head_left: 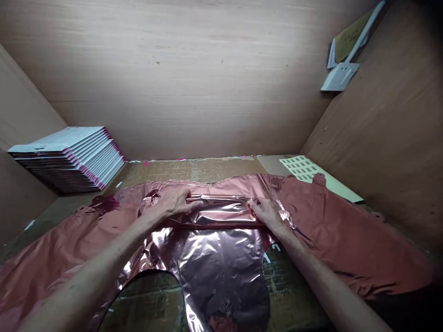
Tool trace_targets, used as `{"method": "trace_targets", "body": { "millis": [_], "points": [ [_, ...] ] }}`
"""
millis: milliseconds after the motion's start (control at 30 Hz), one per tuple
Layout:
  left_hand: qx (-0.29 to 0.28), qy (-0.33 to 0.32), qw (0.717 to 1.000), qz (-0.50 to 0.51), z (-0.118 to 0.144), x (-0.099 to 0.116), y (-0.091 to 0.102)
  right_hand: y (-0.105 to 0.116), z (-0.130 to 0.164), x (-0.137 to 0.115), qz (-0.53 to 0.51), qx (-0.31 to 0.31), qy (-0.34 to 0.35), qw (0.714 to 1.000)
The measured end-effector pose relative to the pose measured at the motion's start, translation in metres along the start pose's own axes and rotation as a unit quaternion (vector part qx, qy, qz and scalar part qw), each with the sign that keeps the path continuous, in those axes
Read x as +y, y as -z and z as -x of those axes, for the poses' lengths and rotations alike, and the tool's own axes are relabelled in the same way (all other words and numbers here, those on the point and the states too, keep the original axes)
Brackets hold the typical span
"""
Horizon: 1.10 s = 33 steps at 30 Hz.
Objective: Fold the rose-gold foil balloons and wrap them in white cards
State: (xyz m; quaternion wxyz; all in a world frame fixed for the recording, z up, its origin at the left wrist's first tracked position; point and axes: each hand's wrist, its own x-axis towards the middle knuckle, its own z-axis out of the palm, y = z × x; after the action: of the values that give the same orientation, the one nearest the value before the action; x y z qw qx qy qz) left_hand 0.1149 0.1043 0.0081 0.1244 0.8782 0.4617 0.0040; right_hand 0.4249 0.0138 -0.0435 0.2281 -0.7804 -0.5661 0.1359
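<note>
A large, flat, shiny rose-gold foil balloon (346, 230) lies spread across the worn table. A narrow fold of the foil (221, 210) runs across its middle. My left hand (169, 203) presses down on the left end of that fold, thumb along its edge. My right hand (265, 212) pinches the fold's right end with its fingertips. Both forearms reach in from the bottom of the view.
A stack of flat white-and-pink packets (69, 159) sits at the back left. A sheet of small labels (304, 168) lies on a card at the back right. Wooden walls enclose the bench on three sides; papers (342, 69) hang at the upper right.
</note>
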Motion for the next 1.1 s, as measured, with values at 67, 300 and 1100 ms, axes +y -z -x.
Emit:
{"method": "trace_targets", "body": {
  "millis": [67,300,1100],
  "points": [
    [0.045,-0.027,0.998,-0.025,-0.008,-0.005,-0.001,0.0,0.0,0.0,0.031,-0.002,0.001,1.0],
    [-0.034,0.124,0.989,-0.078,-0.025,0.015,0.001,0.002,-0.003,-0.006,0.145,-0.007,-0.018,0.989],
    [0.107,0.136,0.984,-0.053,0.004,-0.06,-0.038,0.018,-0.036,-0.047,0.205,-0.198,0.167,0.944]
  ]
}}
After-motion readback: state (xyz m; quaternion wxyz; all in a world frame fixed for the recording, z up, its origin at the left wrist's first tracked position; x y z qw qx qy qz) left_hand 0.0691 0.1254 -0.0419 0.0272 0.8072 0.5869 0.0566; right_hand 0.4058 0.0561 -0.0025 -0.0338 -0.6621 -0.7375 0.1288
